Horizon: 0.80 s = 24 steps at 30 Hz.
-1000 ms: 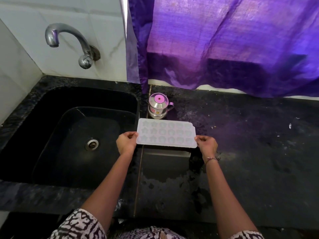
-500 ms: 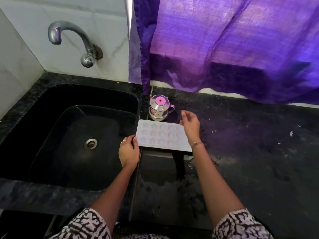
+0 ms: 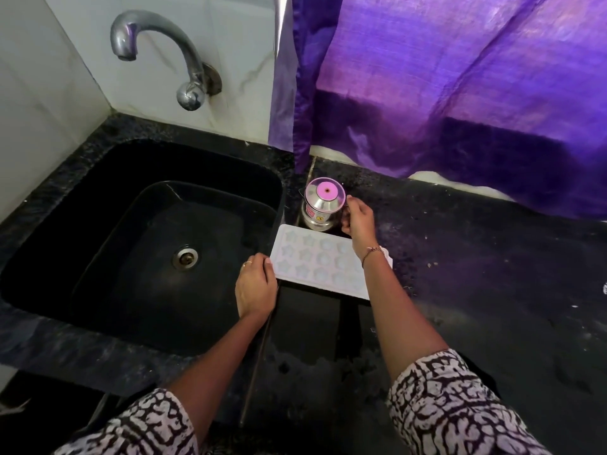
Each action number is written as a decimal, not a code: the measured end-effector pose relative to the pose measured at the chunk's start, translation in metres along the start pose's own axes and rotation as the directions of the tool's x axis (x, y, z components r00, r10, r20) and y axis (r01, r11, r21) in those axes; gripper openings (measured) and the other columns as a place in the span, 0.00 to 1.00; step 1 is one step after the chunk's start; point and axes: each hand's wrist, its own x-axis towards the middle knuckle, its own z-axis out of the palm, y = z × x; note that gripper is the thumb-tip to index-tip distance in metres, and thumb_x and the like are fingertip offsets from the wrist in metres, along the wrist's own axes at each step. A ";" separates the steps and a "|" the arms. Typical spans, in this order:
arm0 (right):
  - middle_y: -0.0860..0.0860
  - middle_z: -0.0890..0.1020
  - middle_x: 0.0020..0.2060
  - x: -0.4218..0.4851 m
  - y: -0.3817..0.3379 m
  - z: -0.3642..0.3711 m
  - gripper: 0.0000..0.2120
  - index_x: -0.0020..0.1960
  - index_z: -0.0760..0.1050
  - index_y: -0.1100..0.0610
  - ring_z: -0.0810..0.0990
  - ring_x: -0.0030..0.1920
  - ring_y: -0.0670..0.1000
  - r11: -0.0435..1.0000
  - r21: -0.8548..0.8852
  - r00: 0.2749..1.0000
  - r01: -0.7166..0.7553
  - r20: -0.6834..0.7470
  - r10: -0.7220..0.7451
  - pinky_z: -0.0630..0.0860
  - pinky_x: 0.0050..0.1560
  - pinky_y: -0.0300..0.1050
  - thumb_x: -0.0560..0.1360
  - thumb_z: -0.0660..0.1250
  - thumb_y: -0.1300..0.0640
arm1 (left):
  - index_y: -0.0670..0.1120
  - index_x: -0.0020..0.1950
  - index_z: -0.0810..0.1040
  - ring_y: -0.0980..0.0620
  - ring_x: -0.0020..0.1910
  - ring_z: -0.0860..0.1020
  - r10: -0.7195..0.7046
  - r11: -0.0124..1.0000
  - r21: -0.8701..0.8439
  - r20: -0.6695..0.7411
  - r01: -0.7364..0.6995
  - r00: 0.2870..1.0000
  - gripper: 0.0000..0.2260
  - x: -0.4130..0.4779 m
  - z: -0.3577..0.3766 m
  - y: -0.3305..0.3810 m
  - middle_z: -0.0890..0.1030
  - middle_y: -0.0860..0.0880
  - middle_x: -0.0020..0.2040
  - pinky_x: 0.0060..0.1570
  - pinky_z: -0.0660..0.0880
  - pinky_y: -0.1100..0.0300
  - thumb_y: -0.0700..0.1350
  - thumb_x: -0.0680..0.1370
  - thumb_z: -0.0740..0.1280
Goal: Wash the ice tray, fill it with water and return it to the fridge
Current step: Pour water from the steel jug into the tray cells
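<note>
Steel jug (image 3: 323, 208) gripped beside star-moulded ice tray (image 3: 320, 261).

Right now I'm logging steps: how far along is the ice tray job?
Done: ice tray lies on the counter beside the sink. In hand: left hand steadies it; right hand grips the steel jug. Left: filling, fridge. Washing can't be judged.

The left hand (image 3: 255, 289) lies palm down, fingers curled, a ring on one finger. The right arm stretches farther forward, its hand (image 3: 358, 220) turned sideways with fingers curled in a closed grip, a thin bracelet (image 3: 372, 253) at the wrist. Both patterned sleeves (image 3: 450, 402) end above the elbow.
</note>
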 end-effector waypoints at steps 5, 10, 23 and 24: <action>0.46 0.62 0.26 0.006 0.005 0.008 0.11 0.36 0.72 0.50 0.59 0.27 0.43 0.987 0.147 0.997 -0.058 -0.049 0.066 0.55 0.29 0.37 0.78 0.62 0.54 | 0.43 0.43 0.71 0.51 0.40 0.71 -0.005 1.000 0.027 -0.013 0.005 1.000 0.09 0.001 0.003 0.000 0.74 0.48 0.40 0.38 0.64 0.58 0.43 0.81 0.56; 0.42 0.64 0.21 0.011 0.007 0.012 0.13 0.35 0.71 0.51 0.61 0.26 0.40 0.972 0.232 0.999 -0.038 -0.027 0.045 0.60 0.30 0.35 0.79 0.61 0.57 | 0.41 0.43 0.72 0.47 0.41 0.73 -0.001 0.998 0.055 -0.025 0.002 1.000 0.09 0.002 0.005 -0.001 0.76 0.44 0.41 0.38 0.64 0.57 0.42 0.80 0.57; 0.51 0.63 0.27 -0.001 -0.022 -0.009 0.19 0.29 0.63 0.54 0.59 0.29 0.45 0.989 0.067 0.991 0.128 -0.040 -0.126 0.57 0.29 0.37 0.76 0.64 0.60 | 0.41 0.43 0.71 0.46 0.41 0.73 -0.012 0.997 0.079 -0.023 0.014 1.000 0.09 0.001 0.004 -0.001 0.76 0.44 0.41 0.38 0.64 0.56 0.42 0.80 0.57; 0.51 0.63 0.26 -0.003 -0.023 -0.010 0.19 0.28 0.62 0.53 0.59 0.29 0.45 0.990 0.039 0.990 0.135 -0.034 -0.134 0.58 0.30 0.39 0.75 0.64 0.59 | 0.41 0.43 0.71 0.46 0.41 0.73 -0.010 0.997 0.078 -0.023 0.012 1.000 0.09 0.001 0.004 -0.001 0.75 0.44 0.41 0.38 0.64 0.56 0.42 0.80 0.57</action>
